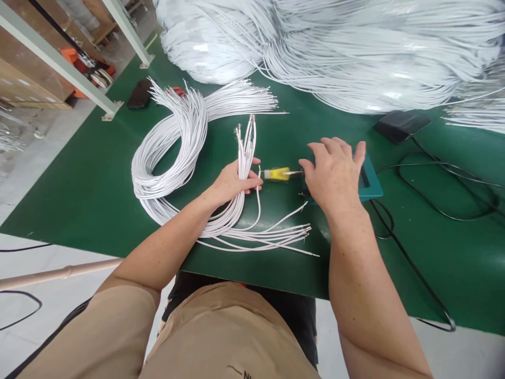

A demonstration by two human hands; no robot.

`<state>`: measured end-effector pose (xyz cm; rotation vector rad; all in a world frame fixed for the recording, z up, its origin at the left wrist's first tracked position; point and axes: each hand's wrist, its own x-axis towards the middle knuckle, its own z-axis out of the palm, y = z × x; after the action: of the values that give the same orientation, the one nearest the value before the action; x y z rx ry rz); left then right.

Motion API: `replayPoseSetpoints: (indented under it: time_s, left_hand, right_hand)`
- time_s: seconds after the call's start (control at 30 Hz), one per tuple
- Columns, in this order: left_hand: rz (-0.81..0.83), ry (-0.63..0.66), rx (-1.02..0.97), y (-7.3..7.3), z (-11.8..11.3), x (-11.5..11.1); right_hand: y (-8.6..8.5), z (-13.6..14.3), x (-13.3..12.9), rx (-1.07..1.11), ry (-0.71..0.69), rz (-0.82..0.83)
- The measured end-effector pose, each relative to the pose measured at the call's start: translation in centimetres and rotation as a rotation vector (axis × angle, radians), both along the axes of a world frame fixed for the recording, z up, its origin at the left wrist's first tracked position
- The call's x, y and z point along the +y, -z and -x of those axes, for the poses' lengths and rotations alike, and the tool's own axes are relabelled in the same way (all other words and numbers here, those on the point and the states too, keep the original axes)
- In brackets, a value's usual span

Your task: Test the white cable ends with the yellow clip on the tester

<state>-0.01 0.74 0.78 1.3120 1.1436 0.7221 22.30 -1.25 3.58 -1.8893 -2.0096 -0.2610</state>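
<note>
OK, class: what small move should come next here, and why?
Probably the left hand should ease the single wire into line with the yellow tip: it stands apart from the bundle, right beside the tip, with the right hand over the device.

The worktop (276,273) is green and smooth, with pale glare on its surface. Two light-coloured metal posts (59,58) are fixed to its left side by foot plates. The floor (47,258) beyond and below is pale; joints between tiles show at the left. In the upper left corner stand brown cartons (23,68), with an orange pallet jack (74,63) beside them.
</note>
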Motion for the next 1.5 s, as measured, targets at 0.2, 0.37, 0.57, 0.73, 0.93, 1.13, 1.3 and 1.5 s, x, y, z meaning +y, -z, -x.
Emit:
replayPoseSetpoints:
  time_s: [0.2,0.37,0.57,0.73,0.93,1.13,1.3,1.5]
  left_hand:
    - [0.023,0.013,-0.105,0.0,0.3,0.1]
    - [0.127,-0.014,-0.221,-0.1,0.4,0.1]
    - [0.101,-0.015,-0.084,0.1,0.6,-0.2]
    - [-0.027,0.042,0.009,0.1,0.5,-0.6]
    - [0.003,0.009,-0.082,0.3,-0.1,-0.7]
    - [0.024,0.007,-0.122,-0.3,-0.4,-0.9]
    - [0.025,0.026,-0.083,-0.5,-0.3,-1.0]
    - [-0.008,0.062,-0.010,-0.7,-0.4,-1.3]
  right_hand:
    - [-3.0,4.7,-2.6,0.095,-0.587,0.231]
    - [-0.9,7.7,-6.9,-0.158,-0.725,0.344]
    - [-1.6,8.0,-11.4,-0.087,-0.728,0.728]
    - [-4.3,1.8,-8.9,0.002,-0.449,0.378]
    - [-3.3,-7.3,-2.7,-0.274,-0.284,0.401]
    - [-3.2,-8.7,-0.1,-0.320,-0.473,0.410]
    - [-3.9,-11.0,0.2,-0.373,-0.460,0.410]
    - [-5.7,-6.6,0.3,0.101,-0.311,0.435]
